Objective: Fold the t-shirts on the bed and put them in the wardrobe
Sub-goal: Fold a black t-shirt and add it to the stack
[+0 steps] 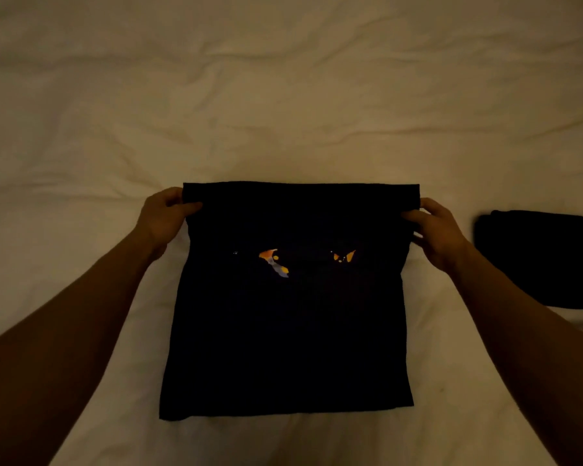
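Where fingers (186, 207) pinch (both corners): t-shirt (286, 314).

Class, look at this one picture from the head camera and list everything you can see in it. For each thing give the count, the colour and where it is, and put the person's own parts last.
Dark t-shirt: one, black or very dark with small orange and pale print marks, lying flat in the middle of the bed, its far edge held at both corners.
Second dark garment: one, black, lying on the bed at the right edge of the view, partly cut off; it looks folded.
Bed sheet: one, cream-white and wrinkled, covering the whole bed under everything.
Left hand: one, pinching the t-shirt's far left corner.
Right hand: one, pinching the t-shirt's far right corner.
Forearms: two, bare, reaching in from the bottom corners.
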The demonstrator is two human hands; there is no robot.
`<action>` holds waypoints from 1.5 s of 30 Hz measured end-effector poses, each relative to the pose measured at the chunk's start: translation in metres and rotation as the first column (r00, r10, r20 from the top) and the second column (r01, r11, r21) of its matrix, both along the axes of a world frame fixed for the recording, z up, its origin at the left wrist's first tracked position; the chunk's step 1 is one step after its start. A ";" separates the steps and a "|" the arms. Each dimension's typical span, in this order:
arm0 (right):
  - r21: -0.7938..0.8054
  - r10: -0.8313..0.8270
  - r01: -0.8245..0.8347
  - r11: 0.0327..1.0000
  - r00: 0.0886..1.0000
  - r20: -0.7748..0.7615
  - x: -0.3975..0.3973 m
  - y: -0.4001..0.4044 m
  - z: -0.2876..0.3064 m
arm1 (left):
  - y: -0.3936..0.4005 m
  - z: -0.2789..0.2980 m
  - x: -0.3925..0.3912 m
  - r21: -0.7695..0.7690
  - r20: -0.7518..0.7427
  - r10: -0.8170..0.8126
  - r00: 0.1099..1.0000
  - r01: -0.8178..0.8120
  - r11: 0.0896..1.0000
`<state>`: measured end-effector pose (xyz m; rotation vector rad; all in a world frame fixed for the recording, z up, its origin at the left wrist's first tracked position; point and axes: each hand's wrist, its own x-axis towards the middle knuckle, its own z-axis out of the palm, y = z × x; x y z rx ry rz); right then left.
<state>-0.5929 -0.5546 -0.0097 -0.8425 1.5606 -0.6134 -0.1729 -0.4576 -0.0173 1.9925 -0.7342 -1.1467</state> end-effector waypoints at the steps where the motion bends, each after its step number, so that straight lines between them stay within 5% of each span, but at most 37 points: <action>1: -0.004 0.005 -0.005 1.000 1.000 -0.004 -0.003 0.008 0.002 | 0.008 0.002 0.003 -0.007 0.065 -0.028 0.998 0.029 1.000; 3: -0.020 0.009 -0.010 1.000 1.000 -0.016 -0.008 0.025 0.005 | 0.025 0.007 0.005 -0.004 0.122 -0.089 0.989 0.091 0.996; 14: 0.067 -0.028 0.032 0.997 0.997 -0.067 -0.031 0.129 -0.025 | 0.146 -0.026 -0.028 0.149 -0.086 -0.195 0.977 0.206 0.967; 19: 0.197 -0.020 0.043 0.980 0.993 -0.116 -0.038 0.139 -0.044 | 0.148 -0.036 -0.034 0.268 -0.208 0.046 0.977 0.012 0.963; 24: 0.203 -0.079 0.113 0.973 0.983 -0.168 -0.031 0.121 -0.055 | 0.118 -0.044 -0.037 0.251 -0.091 0.202 0.975 -0.174 0.952; 32: 0.142 0.045 0.013 0.990 0.918 -0.395 -0.010 0.080 -0.077 | 0.065 -0.064 -0.047 0.305 0.228 0.065 0.972 -0.134 0.943; 37: 0.075 0.052 -0.018 0.997 0.881 -0.470 -0.009 0.077 -0.085 | 0.067 -0.075 -0.044 0.237 0.333 0.143 0.932 -0.230 0.944; 42: 0.015 0.107 -0.132 0.991 0.726 -0.680 -0.007 0.079 -0.085 | 0.075 -0.076 -0.042 0.200 0.519 0.099 0.849 -0.234 0.951; 45: 0.055 0.022 0.006 0.998 0.871 -0.491 -0.004 0.074 -0.082 | 0.075 -0.075 -0.037 0.192 0.459 0.099 0.883 -0.208 0.959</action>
